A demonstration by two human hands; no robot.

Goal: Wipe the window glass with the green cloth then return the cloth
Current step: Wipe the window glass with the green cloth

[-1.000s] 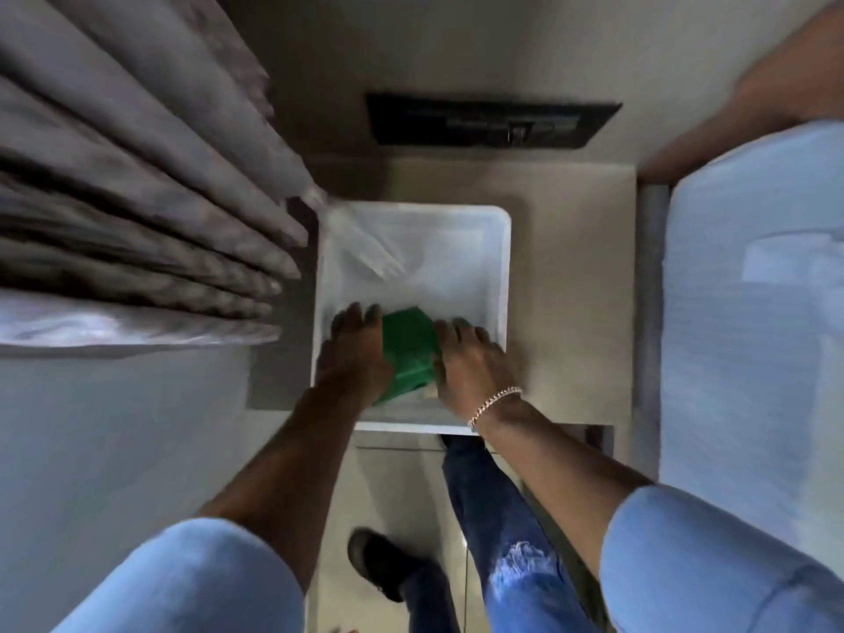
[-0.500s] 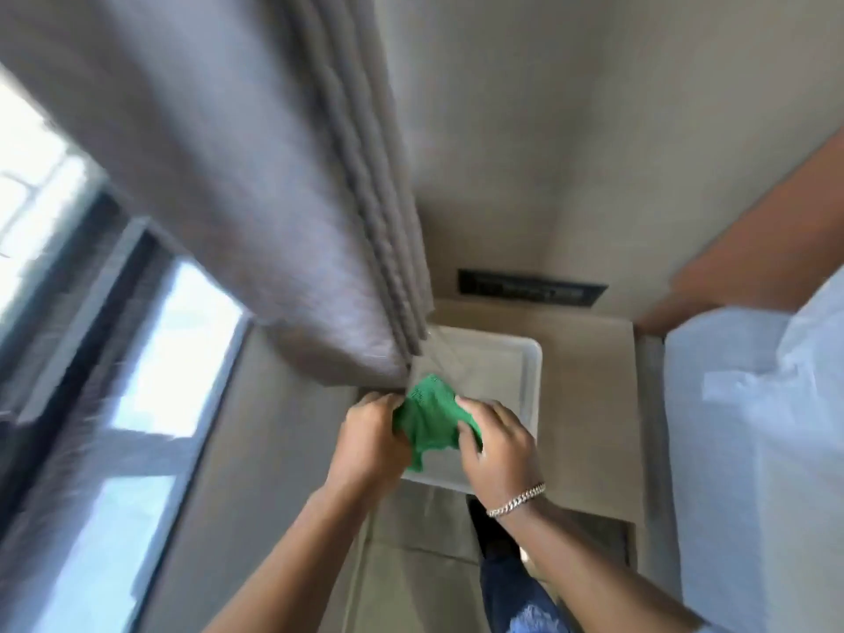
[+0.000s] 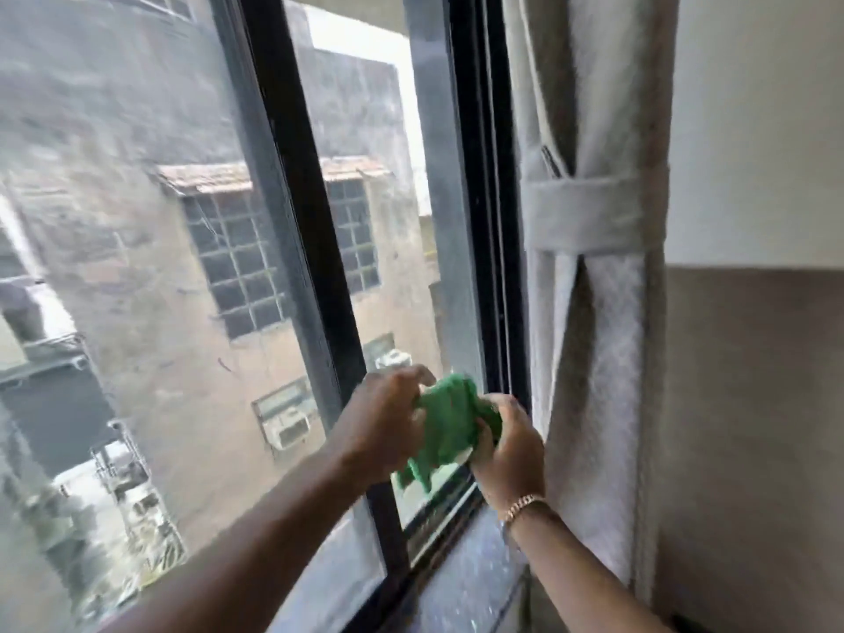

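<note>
Both hands were raised in front of the window glass point(image 3: 150, 230), near its lower right corner. The green cloth point(image 3: 450, 424) was bunched up between them, and a loose end of it hung down below the hands. The left hand point(image 3: 388, 418) was closed on the left side of the cloth, with its fingers curled over the top edge. The right hand point(image 3: 509, 445) gripped the right side of the cloth from below, and a gold bracelet point(image 3: 523, 504) was on its wrist. The picture was blurred there, so I could not tell if the cloth touched the glass. A black frame bar point(image 3: 297, 185) crossed the window just left of the hands. A grey curtain point(image 3: 593, 312), tied with a band, hung right of the window, close to the right hand. The stone sill point(image 3: 461, 582) lay under the window, below the hands.
</note>
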